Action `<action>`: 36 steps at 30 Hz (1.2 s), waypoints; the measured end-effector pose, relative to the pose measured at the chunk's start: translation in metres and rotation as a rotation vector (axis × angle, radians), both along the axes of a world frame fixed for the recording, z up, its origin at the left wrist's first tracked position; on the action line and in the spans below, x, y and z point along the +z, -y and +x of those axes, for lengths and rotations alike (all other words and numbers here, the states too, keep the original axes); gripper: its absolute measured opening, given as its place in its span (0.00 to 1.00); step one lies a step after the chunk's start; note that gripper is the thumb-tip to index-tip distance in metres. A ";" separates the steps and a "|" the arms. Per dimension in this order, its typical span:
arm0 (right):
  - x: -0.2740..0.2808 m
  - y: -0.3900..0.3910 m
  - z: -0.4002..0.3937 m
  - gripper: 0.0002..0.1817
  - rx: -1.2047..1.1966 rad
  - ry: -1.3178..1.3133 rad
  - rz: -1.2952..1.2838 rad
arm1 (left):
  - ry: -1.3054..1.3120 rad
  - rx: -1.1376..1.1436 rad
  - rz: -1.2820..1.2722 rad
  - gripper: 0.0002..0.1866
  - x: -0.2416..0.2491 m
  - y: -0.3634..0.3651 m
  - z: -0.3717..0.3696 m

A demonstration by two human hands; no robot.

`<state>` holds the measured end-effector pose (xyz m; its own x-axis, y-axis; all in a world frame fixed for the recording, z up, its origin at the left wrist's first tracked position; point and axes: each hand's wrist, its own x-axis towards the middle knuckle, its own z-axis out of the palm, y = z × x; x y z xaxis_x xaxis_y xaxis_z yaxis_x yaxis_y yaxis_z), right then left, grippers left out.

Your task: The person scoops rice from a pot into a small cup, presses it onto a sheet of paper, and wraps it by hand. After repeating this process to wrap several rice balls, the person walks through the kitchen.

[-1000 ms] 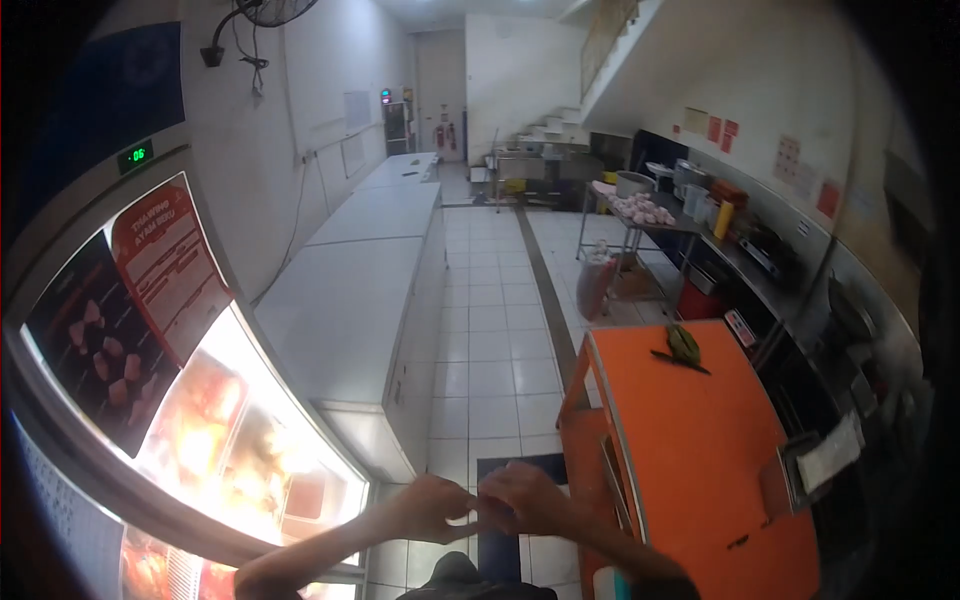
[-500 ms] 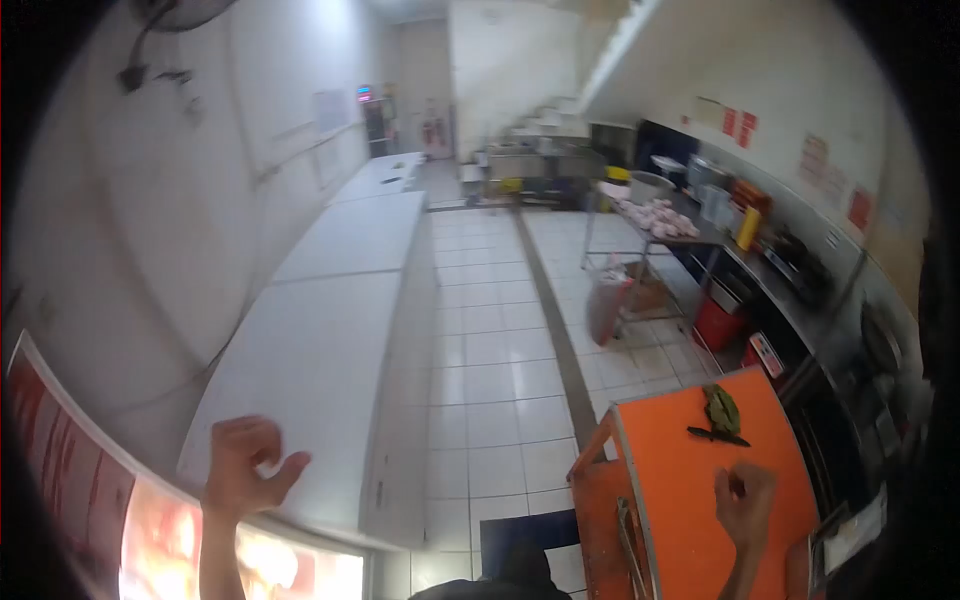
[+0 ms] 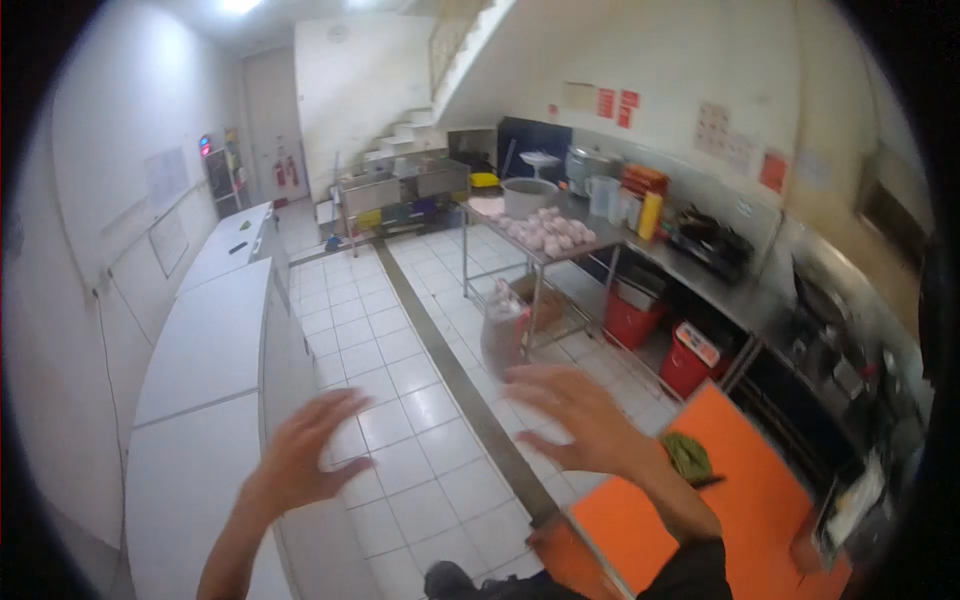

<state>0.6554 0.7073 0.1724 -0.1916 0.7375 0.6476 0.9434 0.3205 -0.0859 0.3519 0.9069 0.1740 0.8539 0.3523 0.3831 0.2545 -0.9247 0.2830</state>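
Note:
Both hands are raised in the air in front of me, palms turned toward each other, with nothing between them. My left hand [image 3: 312, 450] has its thumb apart from its curved fingers, over the floor beside the white chest units. My right hand [image 3: 575, 415] is likewise open, its fingers stretched toward the left. Nearest to my right forearm is the orange tabletop [image 3: 745, 510]. On it lies a green cloth-like bundle [image 3: 686, 456], partly hidden by my arm. A dark knife [image 3: 710, 481] shows only in part beside the bundle.
A steel table [image 3: 600, 240] bears a large pot [image 3: 528, 196] and several pale wrapped bundles [image 3: 548, 232]. Beneath it stands a filled clear bag [image 3: 503, 330]. White chest units [image 3: 215, 320] line the left wall. A steel counter with a stove [image 3: 710, 243] and red bins [image 3: 632, 315] runs along the right.
My view has swung to the right. Both hands have come closer together, and their curled fingers have opened out. My right hand has moved off from over the orange tabletop.

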 end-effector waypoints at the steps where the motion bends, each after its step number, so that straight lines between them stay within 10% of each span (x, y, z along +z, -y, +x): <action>1: 0.005 -0.012 0.034 0.28 -0.070 -0.016 0.008 | 0.012 0.197 -0.054 0.42 0.011 -0.023 -0.016; 10: 0.008 -0.078 0.227 0.26 -0.855 -0.095 0.251 | 0.195 1.007 0.092 0.34 0.004 -0.253 -0.087; 19: 0.087 -0.209 0.349 0.23 -1.237 0.076 0.453 | 0.299 0.337 0.512 0.31 0.121 -0.594 0.168; 26: 0.164 -0.350 0.370 0.28 -1.063 0.332 0.632 | 0.588 -0.306 0.469 0.50 0.266 -0.831 0.366; 28: 0.170 -0.407 0.382 0.30 -0.988 0.385 0.652 | 0.577 -0.292 0.659 0.48 0.240 -0.786 0.404; 36: 0.222 -0.654 0.501 0.38 -0.629 0.576 0.542 | 0.646 0.132 0.807 0.45 0.261 -1.005 0.404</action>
<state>1.1563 1.3610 0.3942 -0.2583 0.4457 0.8571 0.8065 -0.3889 0.4452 0.7557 1.9116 0.4352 0.3757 -0.1360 0.9167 0.3874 -0.8756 -0.2886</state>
